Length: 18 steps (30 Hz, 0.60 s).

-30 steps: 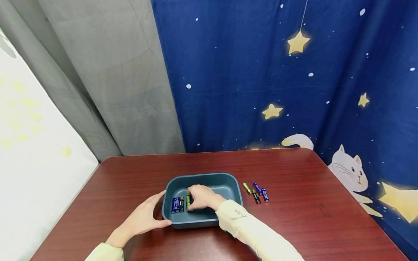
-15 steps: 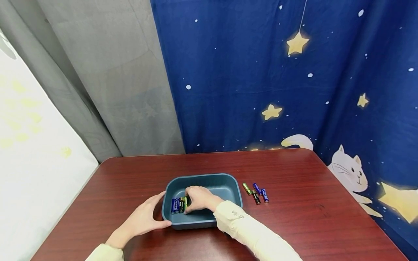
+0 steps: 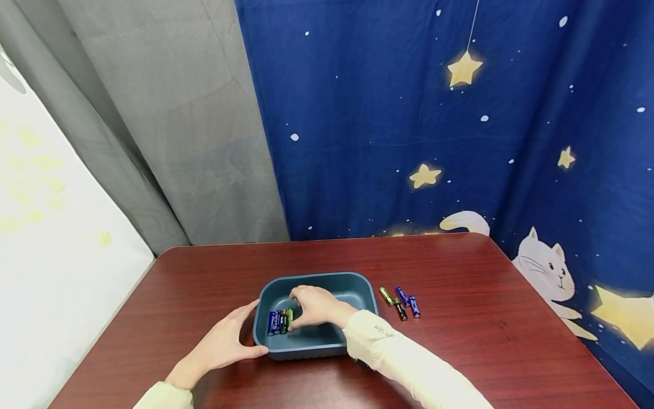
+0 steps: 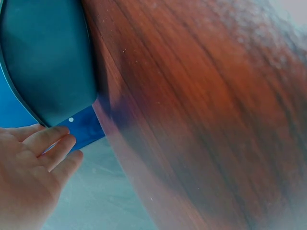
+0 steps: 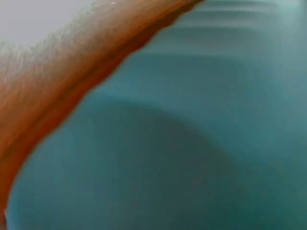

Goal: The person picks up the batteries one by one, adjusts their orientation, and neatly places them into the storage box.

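In the head view my left hand (image 3: pixel 223 339) lies along the left end of a blue-grey plastic bin (image 3: pixel 365 284), thumb and fingers spread, tips at its rim. The left wrist view shows those fingers nearly straight against the bin (image 4: pixel 53 57). Inside the bin two blue batteries (image 3: pixel 274 322), a dark battery (image 3: pixel 284 324) and a green battery (image 3: pixel 290 316) lie side by side. My right hand (image 3: pixel 315 307) is over the bin's middle, thumb and fingertips parted beside the green battery. Only blurred skin and bin wall fill the right wrist view.
On the reddish-brown table (image 3: pixel 460 352), right of the bin, lie a green battery (image 3: pixel 386 296), a dark battery (image 3: pixel 401 309) and two blue batteries (image 3: pixel 414 307). A blue star-patterned curtain (image 3: pixel 357 113) and a grey curtain (image 3: pixel 194 125) hang behind the table.
My right hand has slid the green battery left against the dark one, then let it go and drawn slightly up and away. The left hand has stayed at the bin.
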Each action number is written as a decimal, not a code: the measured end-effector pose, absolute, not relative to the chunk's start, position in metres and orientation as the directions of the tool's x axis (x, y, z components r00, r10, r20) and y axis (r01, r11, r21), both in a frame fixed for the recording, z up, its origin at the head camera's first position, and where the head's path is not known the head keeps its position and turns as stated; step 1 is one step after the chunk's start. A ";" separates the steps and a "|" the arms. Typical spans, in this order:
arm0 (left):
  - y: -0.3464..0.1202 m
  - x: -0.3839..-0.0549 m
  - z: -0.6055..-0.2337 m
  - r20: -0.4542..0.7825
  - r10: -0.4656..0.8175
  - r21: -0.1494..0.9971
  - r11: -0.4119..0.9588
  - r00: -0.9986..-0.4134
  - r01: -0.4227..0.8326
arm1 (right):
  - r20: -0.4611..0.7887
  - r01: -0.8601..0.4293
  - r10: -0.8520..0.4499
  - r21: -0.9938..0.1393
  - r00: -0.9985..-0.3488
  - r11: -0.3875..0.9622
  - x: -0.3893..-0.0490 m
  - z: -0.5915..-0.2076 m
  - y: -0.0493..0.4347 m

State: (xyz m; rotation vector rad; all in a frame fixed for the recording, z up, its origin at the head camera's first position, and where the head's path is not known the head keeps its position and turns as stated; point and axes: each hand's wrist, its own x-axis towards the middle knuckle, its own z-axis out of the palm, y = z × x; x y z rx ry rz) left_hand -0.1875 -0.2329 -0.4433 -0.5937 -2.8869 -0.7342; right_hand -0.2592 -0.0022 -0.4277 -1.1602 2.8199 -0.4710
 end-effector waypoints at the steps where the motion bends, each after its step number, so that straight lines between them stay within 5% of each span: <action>1: -0.233 -0.187 -0.443 0.192 0.345 0.438 0.808 -0.919 0.394 | 0.070 -0.679 -0.696 -0.307 -0.715 0.667 -0.259 -0.425 0.000; 18: -0.233 -0.186 -0.442 0.200 0.336 0.437 0.810 -0.920 0.391 | 0.168 -0.668 -0.664 -0.391 -0.728 0.633 -0.253 -0.393 0.064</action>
